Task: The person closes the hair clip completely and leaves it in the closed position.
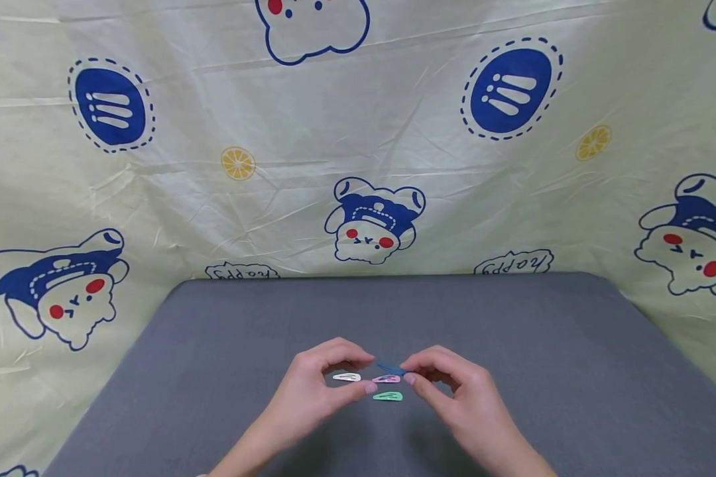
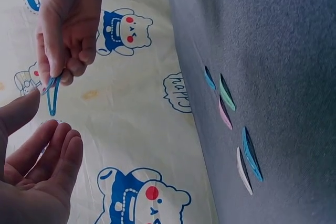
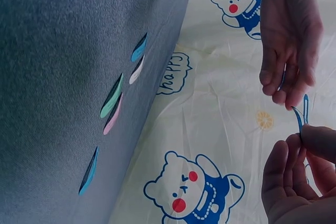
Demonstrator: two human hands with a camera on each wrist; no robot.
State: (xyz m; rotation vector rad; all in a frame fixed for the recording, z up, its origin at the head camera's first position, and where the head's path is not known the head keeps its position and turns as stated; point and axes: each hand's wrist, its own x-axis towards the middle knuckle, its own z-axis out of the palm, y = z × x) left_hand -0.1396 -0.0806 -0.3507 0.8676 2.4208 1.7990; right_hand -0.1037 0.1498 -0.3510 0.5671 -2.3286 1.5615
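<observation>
Between thumb and fingertips my right hand pinches a blue snap hair clip by one end. Its two arms stand apart in a narrow V, seen in the right wrist view. My left hand is just to the left of the clip's free end, thumb and fingers spread apart with a gap between them. Beneath the hands, a white hair clip, a pink hair clip and a green hair clip lie on the table. Two more blue clips lie there, one farther left, one farther right, hidden in the head view.
The grey cloth-covered table spreads out around the hands. Behind its far edge hangs a pale curtain with cartoon bears, orange slices and blue badges, which also drops down past both sides.
</observation>
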